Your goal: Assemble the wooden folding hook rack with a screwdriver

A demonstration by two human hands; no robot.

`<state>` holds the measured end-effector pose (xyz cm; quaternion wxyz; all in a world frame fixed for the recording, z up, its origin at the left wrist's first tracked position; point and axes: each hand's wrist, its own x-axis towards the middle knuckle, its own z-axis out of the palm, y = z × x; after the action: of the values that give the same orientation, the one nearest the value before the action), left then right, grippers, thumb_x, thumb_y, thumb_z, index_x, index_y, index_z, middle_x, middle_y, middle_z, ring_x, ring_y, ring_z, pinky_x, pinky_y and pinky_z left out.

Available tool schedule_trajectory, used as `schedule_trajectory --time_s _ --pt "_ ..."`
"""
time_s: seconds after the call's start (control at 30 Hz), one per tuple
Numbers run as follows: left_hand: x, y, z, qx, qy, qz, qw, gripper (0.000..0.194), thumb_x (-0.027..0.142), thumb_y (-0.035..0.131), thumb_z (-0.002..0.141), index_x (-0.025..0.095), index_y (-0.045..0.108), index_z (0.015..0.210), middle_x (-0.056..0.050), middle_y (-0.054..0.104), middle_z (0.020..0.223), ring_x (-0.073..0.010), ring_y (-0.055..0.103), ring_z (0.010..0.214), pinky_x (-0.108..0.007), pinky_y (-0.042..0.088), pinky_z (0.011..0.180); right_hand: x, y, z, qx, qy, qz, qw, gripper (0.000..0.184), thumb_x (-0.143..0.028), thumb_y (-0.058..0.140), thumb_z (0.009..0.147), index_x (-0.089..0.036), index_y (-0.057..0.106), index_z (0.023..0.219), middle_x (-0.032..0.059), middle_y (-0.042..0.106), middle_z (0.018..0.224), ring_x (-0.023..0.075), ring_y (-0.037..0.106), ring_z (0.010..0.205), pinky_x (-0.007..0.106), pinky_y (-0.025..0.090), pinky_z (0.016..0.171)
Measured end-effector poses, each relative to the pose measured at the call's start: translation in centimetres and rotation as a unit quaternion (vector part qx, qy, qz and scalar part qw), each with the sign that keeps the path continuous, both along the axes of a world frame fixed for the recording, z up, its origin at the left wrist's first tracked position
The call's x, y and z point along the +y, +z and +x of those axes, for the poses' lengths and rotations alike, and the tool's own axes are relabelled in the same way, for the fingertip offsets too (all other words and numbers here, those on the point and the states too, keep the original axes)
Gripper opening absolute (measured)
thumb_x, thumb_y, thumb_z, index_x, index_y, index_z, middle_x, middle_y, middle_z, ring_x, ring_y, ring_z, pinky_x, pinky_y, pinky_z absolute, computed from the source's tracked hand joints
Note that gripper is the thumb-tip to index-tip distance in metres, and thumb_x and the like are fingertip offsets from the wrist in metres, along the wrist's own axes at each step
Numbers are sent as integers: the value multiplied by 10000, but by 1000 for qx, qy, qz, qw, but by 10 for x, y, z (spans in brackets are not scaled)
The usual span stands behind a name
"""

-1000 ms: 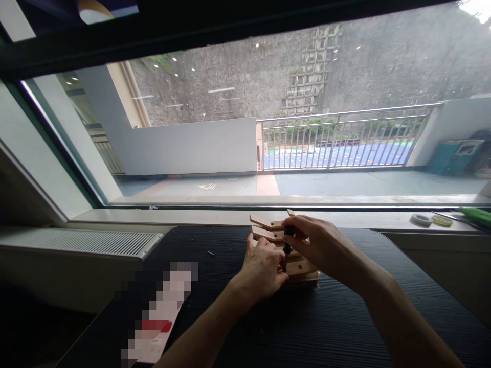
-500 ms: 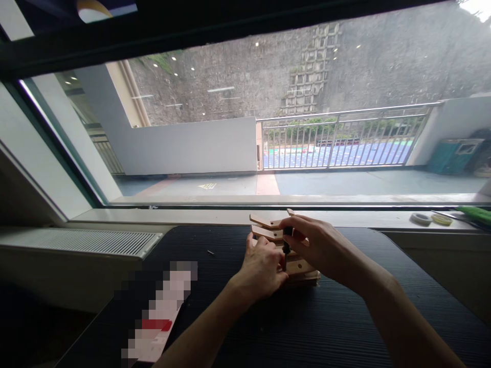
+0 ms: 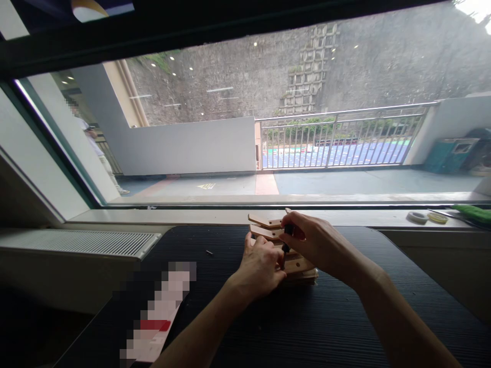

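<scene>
A wooden piece made of several angled slats with round holes [image 3: 301, 265] rests on the dark table below the window. My right hand [image 3: 312, 235] is closed around the black handle of a screwdriver [image 3: 286, 247], which points down, shaft lowest, against the slats. My left hand [image 3: 261, 266] grips the near left side of the wooden piece, its fingertips close to the screwdriver's tip. Those fingers hide the tip and whatever lies under it.
On the black table [image 3: 215, 291] lies a small, thin metal bit [image 3: 209, 252], possibly a screw. A blurred pale flat object [image 3: 161, 312] is at the left. Two tape rolls [image 3: 417, 217] and a green cloth-like thing [image 3: 473, 213] sit on the sill. Outside, a person [image 3: 94, 138] stands.
My right hand has turned slightly on the screwdriver's handle, its fingers shifting. The left hand keeps its place. A person has come into sight outside at the left.
</scene>
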<state>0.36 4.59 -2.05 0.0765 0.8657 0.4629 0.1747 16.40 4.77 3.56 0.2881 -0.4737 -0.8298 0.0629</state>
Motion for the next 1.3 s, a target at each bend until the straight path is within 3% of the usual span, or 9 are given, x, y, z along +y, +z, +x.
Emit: schedule_trajectory --time_s 0.27,0.6,0.8,0.97,1.3 --pt "2 -2 -1 17 -3 -6 1000 140 332 595 749 264 675 841 -26 631 1021 -268 451 1090 -592 109 1058 -3 3 0 33 63 -2 997 157 -266 522 834 -231 623 949 -17 614 729 120 536 655 234 385 606" --pt "0 -1 -1 -5 -2 -6 1000 127 339 637 726 236 664 794 -38 627 1015 -263 463 1078 -596 111 1051 1 0 0 30 12 -8 999 175 -361 528 832 -210 591 896 -10 594 703 109 508 576 220 356 521" --pt "2 -2 -1 7 -6 -2 1000 152 346 626 726 262 686 837 -38 612 1086 -288 426 1136 -598 104 1056 0 -1 0 57 59 -34 996 222 -322 493 854 -240 603 1028 5 618 783 121 561 646 232 419 594" --pt "2 -2 -1 8 -8 -4 1000 171 358 611 741 274 687 870 -41 604 1110 -285 430 1138 -601 100 1058 1 -2 2 59 72 -25 995 223 -319 518 846 -230 624 1020 25 637 882 126 571 694 233 430 622" --pt "1 0 0 7 2 -4 1000 145 365 621 725 253 676 799 -32 622 1055 -265 467 1084 -595 112 1061 4 -2 1 25 24 6 999 200 -382 528 834 -213 612 900 8 615 756 126 535 628 239 389 564"
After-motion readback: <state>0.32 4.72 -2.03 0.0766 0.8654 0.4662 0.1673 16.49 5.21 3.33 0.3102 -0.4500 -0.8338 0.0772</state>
